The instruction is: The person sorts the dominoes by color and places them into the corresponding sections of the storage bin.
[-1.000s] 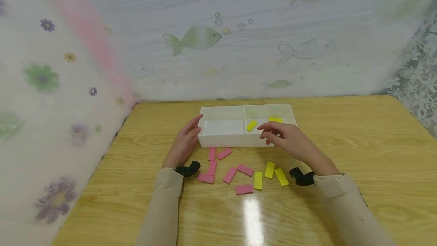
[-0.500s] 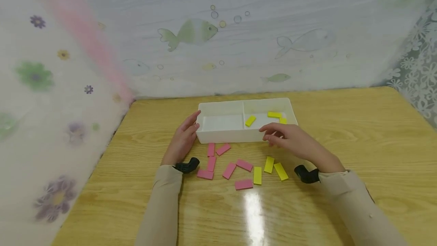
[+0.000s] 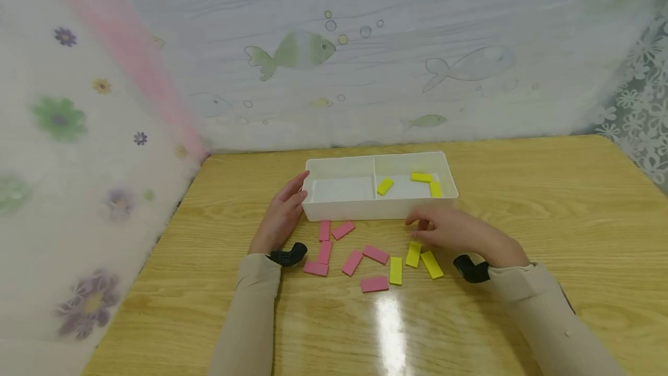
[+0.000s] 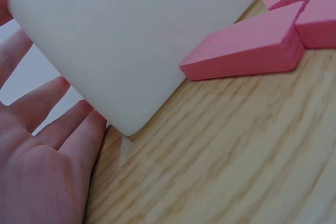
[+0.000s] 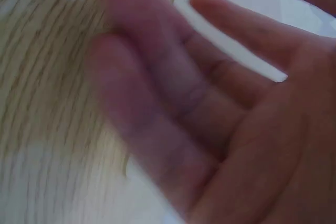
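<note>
A white two-compartment box (image 3: 339,211) stands on the wooden table. My left hand (image 3: 282,213) lies along its left end; in the left wrist view the extended fingers (image 4: 47,98) touch the end wall. My right hand (image 3: 443,228) is in front of the box, fingers loosely bent with nothing between them. Just below its thumb lies a yellow block (image 3: 413,255), with another yellow block (image 3: 432,264) to the right and a third yellow block (image 3: 396,271) to the left. In the right wrist view the fingers (image 5: 152,77) are blurred.
Three yellow blocks, one of them a tilted yellow block (image 3: 385,186), lie in the box's right compartment. Several pink blocks, such as a pink block (image 3: 374,284), are scattered before the box. A wall with painted fish (image 3: 305,50) rises behind the table (image 3: 548,202).
My right hand has come down from the box's front wall toward the yellow blocks on the table, uncovering yellow blocks in the right compartment. The left hand stays against the box.
</note>
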A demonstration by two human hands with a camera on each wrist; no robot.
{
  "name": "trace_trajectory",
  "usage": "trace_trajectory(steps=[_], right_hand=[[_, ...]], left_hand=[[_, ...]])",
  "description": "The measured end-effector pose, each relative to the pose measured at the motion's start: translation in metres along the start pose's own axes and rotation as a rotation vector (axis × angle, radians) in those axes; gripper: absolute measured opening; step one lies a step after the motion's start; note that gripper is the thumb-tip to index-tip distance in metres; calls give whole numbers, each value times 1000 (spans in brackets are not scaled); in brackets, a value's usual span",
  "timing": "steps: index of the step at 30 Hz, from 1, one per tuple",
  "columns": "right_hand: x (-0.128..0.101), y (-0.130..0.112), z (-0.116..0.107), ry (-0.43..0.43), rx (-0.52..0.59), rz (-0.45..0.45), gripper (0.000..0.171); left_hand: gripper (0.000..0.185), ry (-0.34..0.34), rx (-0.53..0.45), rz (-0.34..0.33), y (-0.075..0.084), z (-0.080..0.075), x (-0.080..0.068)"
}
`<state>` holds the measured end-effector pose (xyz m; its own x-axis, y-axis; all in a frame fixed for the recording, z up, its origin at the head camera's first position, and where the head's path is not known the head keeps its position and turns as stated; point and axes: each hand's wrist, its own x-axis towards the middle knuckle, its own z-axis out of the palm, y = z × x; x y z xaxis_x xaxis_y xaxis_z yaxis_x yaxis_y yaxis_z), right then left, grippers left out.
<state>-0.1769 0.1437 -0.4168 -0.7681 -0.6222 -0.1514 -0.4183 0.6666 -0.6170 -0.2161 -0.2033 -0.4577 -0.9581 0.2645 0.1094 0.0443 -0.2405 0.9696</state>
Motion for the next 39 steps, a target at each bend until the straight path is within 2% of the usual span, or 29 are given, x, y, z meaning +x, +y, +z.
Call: trace_trajectory(steps=[8,13,16,21,31,34,39], right_hand=[[0,-2,-3,-86,-134,123,61],[-3,-8,-1,-101,-148,166,78],[-9,-12,5,-124,-110,187,83],[-21,-12,16,-143,-77,230,80],[-15,-22,17,-92,-161,214,67],[-12,-23,18,-53,-167,199,55],[-7,-18,16,34,-182,126,30]], left_hand=[[46,5,13,16,5,-1,3],[46,19,2,30,4,-1,3],[45,23,-1,5,-3,1,-1],[46,6,0,-59,-15,6,-7],[45,27,33,-35,-10,3,-6],[46,22,26,-23,-8,1,-5],[45,23,38,-13,-2,1,-4]])
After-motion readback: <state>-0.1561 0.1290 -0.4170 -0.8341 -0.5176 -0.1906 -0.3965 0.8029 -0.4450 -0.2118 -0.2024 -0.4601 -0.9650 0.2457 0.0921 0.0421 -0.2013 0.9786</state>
